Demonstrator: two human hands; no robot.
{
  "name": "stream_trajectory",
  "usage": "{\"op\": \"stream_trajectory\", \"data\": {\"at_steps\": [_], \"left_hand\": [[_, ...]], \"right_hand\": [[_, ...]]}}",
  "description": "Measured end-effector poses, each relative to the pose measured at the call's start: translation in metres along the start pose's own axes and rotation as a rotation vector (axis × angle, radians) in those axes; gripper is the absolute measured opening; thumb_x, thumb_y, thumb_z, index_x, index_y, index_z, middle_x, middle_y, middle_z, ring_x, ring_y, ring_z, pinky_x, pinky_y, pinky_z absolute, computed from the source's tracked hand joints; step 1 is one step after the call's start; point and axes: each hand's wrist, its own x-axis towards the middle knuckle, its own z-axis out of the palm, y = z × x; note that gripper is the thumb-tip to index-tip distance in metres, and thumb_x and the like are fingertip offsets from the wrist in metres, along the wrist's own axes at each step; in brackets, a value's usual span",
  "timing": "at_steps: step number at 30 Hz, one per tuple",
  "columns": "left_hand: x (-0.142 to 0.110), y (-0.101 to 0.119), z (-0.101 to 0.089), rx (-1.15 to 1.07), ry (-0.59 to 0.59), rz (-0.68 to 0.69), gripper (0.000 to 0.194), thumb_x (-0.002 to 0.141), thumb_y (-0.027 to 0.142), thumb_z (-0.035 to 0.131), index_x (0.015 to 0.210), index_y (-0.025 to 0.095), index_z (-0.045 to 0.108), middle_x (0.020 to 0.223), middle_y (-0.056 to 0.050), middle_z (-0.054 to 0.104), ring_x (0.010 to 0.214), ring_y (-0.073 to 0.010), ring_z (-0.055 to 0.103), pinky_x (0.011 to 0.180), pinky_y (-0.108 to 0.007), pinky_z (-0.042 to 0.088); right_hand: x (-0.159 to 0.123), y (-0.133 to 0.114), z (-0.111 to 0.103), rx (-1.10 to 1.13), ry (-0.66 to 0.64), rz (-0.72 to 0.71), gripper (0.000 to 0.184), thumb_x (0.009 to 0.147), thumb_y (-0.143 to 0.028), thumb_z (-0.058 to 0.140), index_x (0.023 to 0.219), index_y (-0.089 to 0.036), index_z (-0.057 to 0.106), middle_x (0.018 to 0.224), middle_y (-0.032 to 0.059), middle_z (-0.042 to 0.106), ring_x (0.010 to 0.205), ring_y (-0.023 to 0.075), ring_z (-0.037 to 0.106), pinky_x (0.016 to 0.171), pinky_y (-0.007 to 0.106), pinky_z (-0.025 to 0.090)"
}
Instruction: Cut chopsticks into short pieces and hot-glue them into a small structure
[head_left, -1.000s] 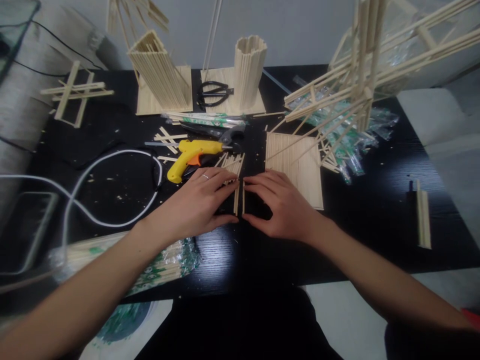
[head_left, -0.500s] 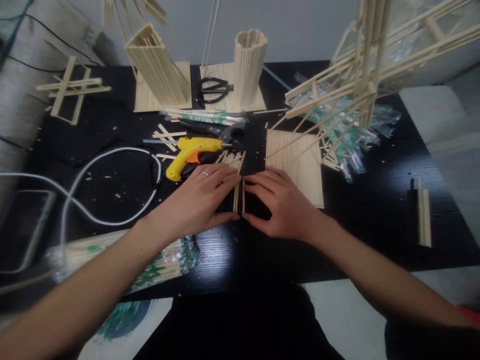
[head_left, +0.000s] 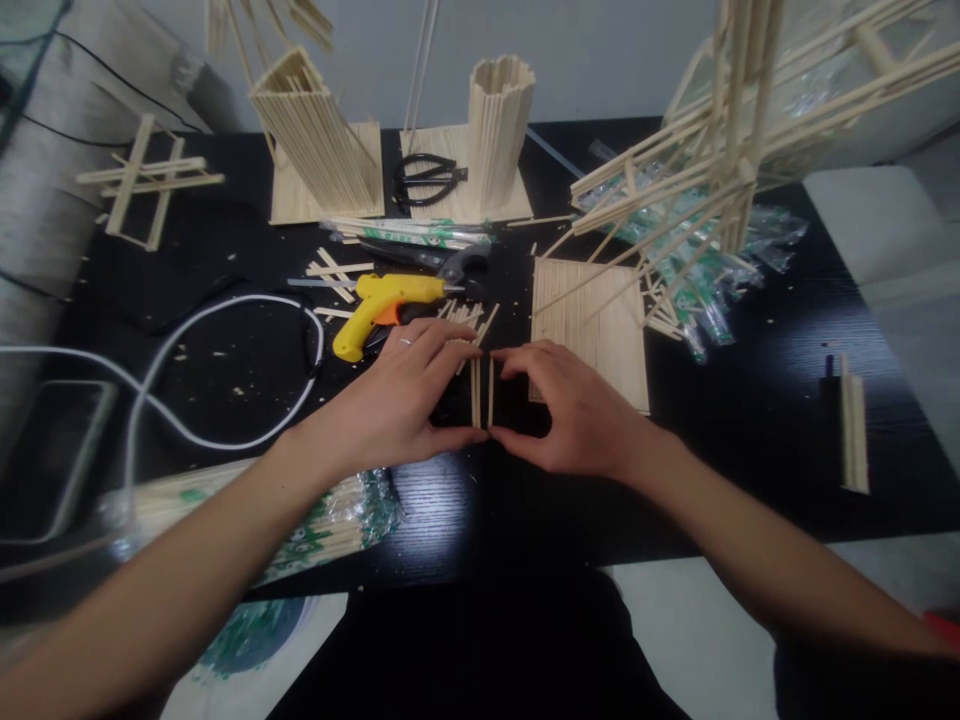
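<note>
Spread over a black wood-grain table point(head_left: 735, 430) speckled with pale crumbs, and backed by a plain grey wall point(head_left: 592, 60). Near the middle, clamped end to end between fingertips and thumb: by the left hand point(head_left: 409, 395), short, thin, pale wooden sticks point(head_left: 476, 395); by the right hand point(head_left: 581, 405), a slim, pale wooden strip point(head_left: 491, 392), with a narrow gap between (single or doubled on the right, cannot tell). Grip together on the wood in both hands — low over the table. Just beyond the left fingers, a heap of loose pale offcuts point(head_left: 463, 317) and a yellow plastic glue gun with an orange trigger point(head_left: 397, 290). Beyond the right hand, a flat rectangular panel of pale sticks point(head_left: 592, 320).

Along the back, standing on square stick bases, a leaning angular hollow tower point(head_left: 319, 140) and a rounder hollow column point(head_left: 499, 140) — with a black loop-handled tool point(head_left: 439, 181) lying between. At the right, a tall open lattice of pale sticks point(head_left: 731, 150) above crumpled clear wrappers with green print point(head_left: 701, 290). Toward the left, a looped white cable point(head_left: 217, 445) and a crossed pale stick frame point(head_left: 150, 185); at the near edge, a clear green-printed bag of sticks point(head_left: 337, 520). Below the table, a round container with green scraps point(head_left: 247, 635).
</note>
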Motion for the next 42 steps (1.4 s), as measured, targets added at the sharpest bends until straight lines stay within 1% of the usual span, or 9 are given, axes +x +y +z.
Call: {"op": "stream_trajectory", "data": {"at_steps": [4,9,15,22,25,29,36,39,42], "left_hand": [[-0.0005,-0.0015,0.0002,-0.031,0.008,-0.005,0.074,0.084,0.060,0.071,0.137,0.011,0.052,0.142,-0.022,0.053,0.133,-0.0372,0.047,0.114,-0.057,0.037],[-0.0005,-0.0035,-0.0003,-0.071,0.015,-0.002,0.077,0.083,0.062,0.072,0.139,0.014,0.051,0.140,-0.020,0.054,0.131,-0.0352,0.049,0.114,-0.055,0.039],[0.0011,-0.0019,-0.0026,-0.109,0.026,0.009,0.072,0.083,0.058,0.074,0.137,0.016,0.053,0.133,-0.016,0.058,0.127,-0.0322,0.052,0.111,-0.052,0.042],[-0.0006,-0.0022,-0.0020,-0.203,0.037,-0.043,0.072,0.079,0.055,0.079,0.137,0.020,0.054,0.133,-0.014,0.057,0.126,-0.0303,0.054,0.108,-0.050,0.047],[-0.0016,-0.0037,-0.0008,-0.234,0.074,-0.033,0.073,0.077,0.056,0.080,0.136,0.022,0.055,0.133,-0.013,0.058,0.126,-0.0305,0.055,0.108,-0.051,0.048],[-0.0012,-0.0031,-0.0013,-0.269,0.093,-0.034,0.073,0.075,0.056,0.081,0.135,0.022,0.056,0.132,-0.013,0.060,0.128,-0.0292,0.056,0.109,-0.049,0.049],[-0.0022,-0.0034,-0.0028,-0.265,0.115,-0.038,0.074,0.075,0.057,0.081,0.135,0.021,0.059,0.134,-0.014,0.061,0.127,-0.0295,0.058,0.108,-0.049,0.050],[-0.0034,-0.0047,-0.0026,-0.264,0.117,-0.044,0.074,0.076,0.056,0.081,0.137,0.020,0.059,0.135,-0.015,0.061,0.128,-0.0300,0.058,0.107,-0.048,0.051],[-0.0044,-0.0066,-0.0039,-0.260,0.103,-0.053,0.074,0.077,0.057,0.080,0.138,0.021,0.058,0.135,-0.015,0.061,0.128,-0.0305,0.058,0.108,-0.049,0.050]], "right_hand": [[-0.0007,-0.0015,-0.0010,0.094,0.014,0.059,0.046,0.079,-0.031,0.078,0.112,-0.023,0.047,0.117,0.0132,0.068,0.112,0.0298,0.067,0.093,0.047,0.056],[-0.0026,-0.0025,-0.0011,0.148,0.023,0.141,0.050,0.077,-0.035,0.082,0.108,-0.025,0.044,0.119,0.0100,0.068,0.107,0.0273,0.069,0.089,0.043,0.057],[-0.0034,-0.0020,-0.0020,0.152,0.017,0.169,0.050,0.076,-0.038,0.084,0.105,-0.024,0.046,0.117,0.0089,0.069,0.103,0.0264,0.070,0.085,0.040,0.056],[-0.0055,0.0005,-0.0026,0.175,0.054,0.191,0.053,0.074,-0.042,0.086,0.108,-0.024,0.049,0.113,0.0059,0.071,0.097,0.0250,0.072,0.077,0.035,0.057],[-0.0060,0.0003,-0.0025,0.184,0.078,0.208,0.054,0.074,-0.047,0.086,0.109,-0.024,0.051,0.114,0.0062,0.072,0.099,0.0258,0.073,0.081,0.036,0.058],[-0.0053,-0.0009,-0.0027,0.238,0.106,0.205,0.053,0.075,-0.049,0.086,0.107,-0.024,0.053,0.115,0.0066,0.072,0.105,0.0259,0.072,0.089,0.038,0.058],[-0.0028,-0.0035,-0.0042,0.258,0.123,0.125,0.053,0.076,-0.039,0.087,0.115,-0.023,0.054,0.123,0.0096,0.071,0.110,0.0245,0.071,0.096,0.039,0.058],[-0.0024,-0.0043,-0.0047,0.255,0.125,0.115,0.053,0.077,-0.036,0.086,0.116,-0.022,0.053,0.126,0.0115,0.070,0.114,0.0248,0.070,0.098,0.039,0.057],[-0.0022,-0.0039,-0.0055,0.247,0.116,0.121,0.054,0.077,-0.036,0.085,0.117,-0.022,0.052,0.127,0.0112,0.069,0.116,0.0260,0.070,0.098,0.041,0.057]]}}
